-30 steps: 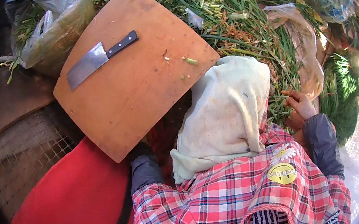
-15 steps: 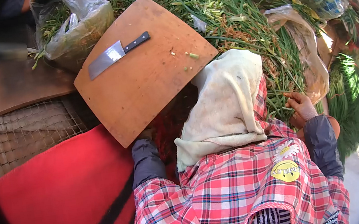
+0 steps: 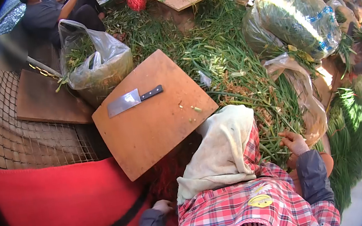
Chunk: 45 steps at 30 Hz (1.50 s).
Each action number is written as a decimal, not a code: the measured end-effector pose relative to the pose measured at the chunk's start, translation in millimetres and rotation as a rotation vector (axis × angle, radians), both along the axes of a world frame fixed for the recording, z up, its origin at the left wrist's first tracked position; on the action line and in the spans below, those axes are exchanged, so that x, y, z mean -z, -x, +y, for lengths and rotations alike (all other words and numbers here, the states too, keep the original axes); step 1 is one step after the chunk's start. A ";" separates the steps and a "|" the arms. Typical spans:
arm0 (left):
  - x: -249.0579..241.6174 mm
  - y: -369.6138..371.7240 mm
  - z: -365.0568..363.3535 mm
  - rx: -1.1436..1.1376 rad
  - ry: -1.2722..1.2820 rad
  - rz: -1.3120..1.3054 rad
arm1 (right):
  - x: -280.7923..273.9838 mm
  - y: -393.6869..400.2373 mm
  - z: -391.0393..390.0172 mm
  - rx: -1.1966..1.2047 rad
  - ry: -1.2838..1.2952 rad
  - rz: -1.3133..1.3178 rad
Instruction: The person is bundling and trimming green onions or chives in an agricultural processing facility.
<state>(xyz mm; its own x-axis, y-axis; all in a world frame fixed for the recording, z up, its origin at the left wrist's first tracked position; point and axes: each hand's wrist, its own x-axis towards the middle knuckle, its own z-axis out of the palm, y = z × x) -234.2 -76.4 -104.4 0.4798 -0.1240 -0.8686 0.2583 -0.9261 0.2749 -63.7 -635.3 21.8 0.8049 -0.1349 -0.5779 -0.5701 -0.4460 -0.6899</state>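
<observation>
So the big wooden cutting board sits tilted in the middle of everything, and I'll place the rest off that. A cleaver lies flat on the board's upper part, blade toward its left corner, black handle pointing toward the greens, with nobody touching it. A few chopped green bits sit near the board's right edge. Just past that right edge there's a huge heap of green onions spread all over the ground. The right hand is down at the near end of that heap, well to the lower right of the board, fingers curled and pinching some of the stalks. The left hand is below the board's lower corner, resting low next to a red blanket; it looks loosely curled, but I honestly can't tell if it's holding anything. A cream cloth is draped right against the board's lower right edge, over the plaid apron. Up off the board's upper left corner there's a clear plastic bag stuffed with trimmings, and another person sits beyond that bag.
</observation>
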 end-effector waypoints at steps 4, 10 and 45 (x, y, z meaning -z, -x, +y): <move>-147.3 -82.1 -3.1 -0.200 0.075 -0.619 | 28.6 -13.7 -12.9 -0.104 0.034 -0.139; -248.1 -248.2 -59.3 0.074 0.238 -1.456 | 28.2 -25.7 0.6 -0.258 0.146 -0.076; -38.4 -418.8 -64.1 0.093 0.144 -1.421 | 62.4 60.1 -27.2 0.095 0.026 0.069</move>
<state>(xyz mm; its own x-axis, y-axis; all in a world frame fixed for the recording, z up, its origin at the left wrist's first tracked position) 184.7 -140.5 -66.0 0.9013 -0.2471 0.3557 -0.3698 -0.8666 0.3351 -123.8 -662.5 -40.5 0.7466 -0.2238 -0.6265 -0.6560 -0.4050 -0.6369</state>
